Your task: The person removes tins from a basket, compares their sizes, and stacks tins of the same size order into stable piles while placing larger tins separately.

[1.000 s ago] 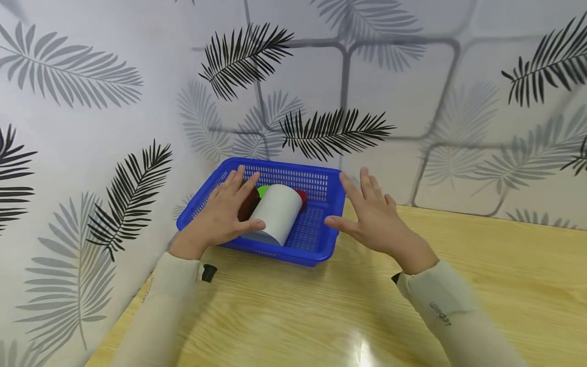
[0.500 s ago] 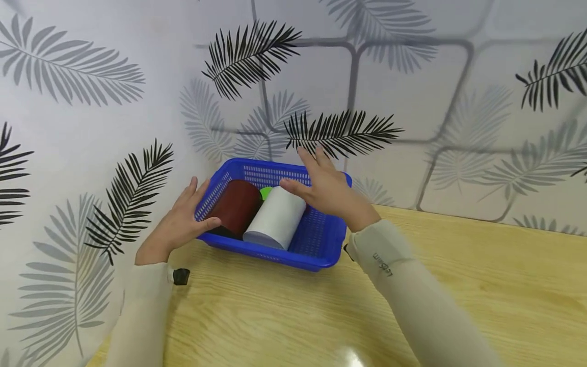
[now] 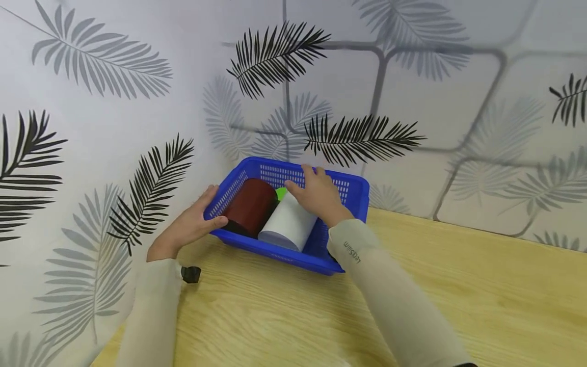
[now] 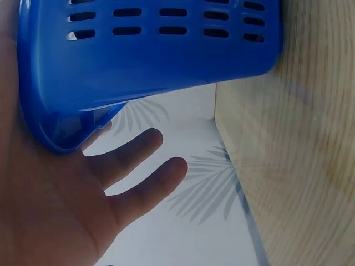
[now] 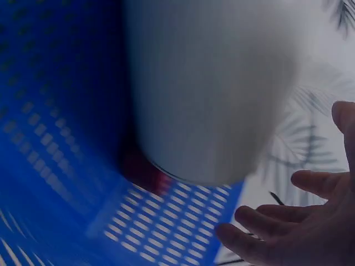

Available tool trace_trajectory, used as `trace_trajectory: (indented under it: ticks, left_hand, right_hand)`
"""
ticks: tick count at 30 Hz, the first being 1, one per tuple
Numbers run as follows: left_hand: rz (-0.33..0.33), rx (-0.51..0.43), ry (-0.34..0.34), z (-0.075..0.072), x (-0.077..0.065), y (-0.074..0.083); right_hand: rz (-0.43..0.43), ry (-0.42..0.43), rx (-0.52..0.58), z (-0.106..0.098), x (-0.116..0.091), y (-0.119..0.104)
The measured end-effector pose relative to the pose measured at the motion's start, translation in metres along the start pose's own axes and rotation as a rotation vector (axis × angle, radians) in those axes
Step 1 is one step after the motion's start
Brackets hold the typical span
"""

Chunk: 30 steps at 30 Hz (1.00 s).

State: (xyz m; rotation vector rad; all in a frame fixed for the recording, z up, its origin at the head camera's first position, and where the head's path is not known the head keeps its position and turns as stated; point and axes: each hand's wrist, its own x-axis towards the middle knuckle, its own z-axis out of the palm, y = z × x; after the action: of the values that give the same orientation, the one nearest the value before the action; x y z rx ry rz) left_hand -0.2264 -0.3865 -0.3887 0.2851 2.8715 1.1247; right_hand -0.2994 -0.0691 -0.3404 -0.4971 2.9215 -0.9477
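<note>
Likely reaching step: white cylinder (image 3: 288,225) lay mid blue basket (image 3: 363,196); next move seemed to call for fingers curled round it. Left hand (image 3: 190,224), fingers extended, stood at basket's 9 o'clock rim; right hand (image 3: 322,197), uncurled, hung over cylinder's 1 o'clock end, contact unclear. Counted: one basket, one white cylinder, one dark-red cylinder (image 3: 251,206) (9 o'clock), one green piece (image 3: 281,192), one red piece (image 5: 145,170).

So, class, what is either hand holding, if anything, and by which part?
Nothing is held: the left hand is open at the rim of the blue basket, the right hand open over the white cylinder.
</note>
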Motion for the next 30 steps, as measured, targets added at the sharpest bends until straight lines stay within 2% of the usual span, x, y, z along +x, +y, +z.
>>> trace_trajectory:
  ticks: [3,7,11,14,23,30]
  left_hand:
    - [0.004,-0.012,-0.009,0.003,0.003,0.0]
    - [-0.002,-0.003,-0.017,0.005,0.004,0.002]
    - [-0.004,0.003,-0.018,0.003,0.002,0.002]
    - [-0.007,0.0,-0.016,0.002,0.001,0.002]
    - [-0.009,-0.015,-0.017,0.002,0.0,-0.002]
    - [-0.002,-0.004,-0.014,0.0,0.003,-0.005]
  right_hand:
    - [0.062,-0.083,0.04,0.012,0.0,0.005]
    - [0.176,-0.171,0.069,0.019,-0.005,0.005]
    - [0.286,-0.218,0.058,0.019,-0.01,0.0]
    - [0.321,-0.221,0.059,0.017,-0.012,-0.003]
    - [0.293,-0.226,0.163,0.021,-0.008,-0.001]
    - [0.202,-0.23,0.234,0.015,-0.004,-0.007]
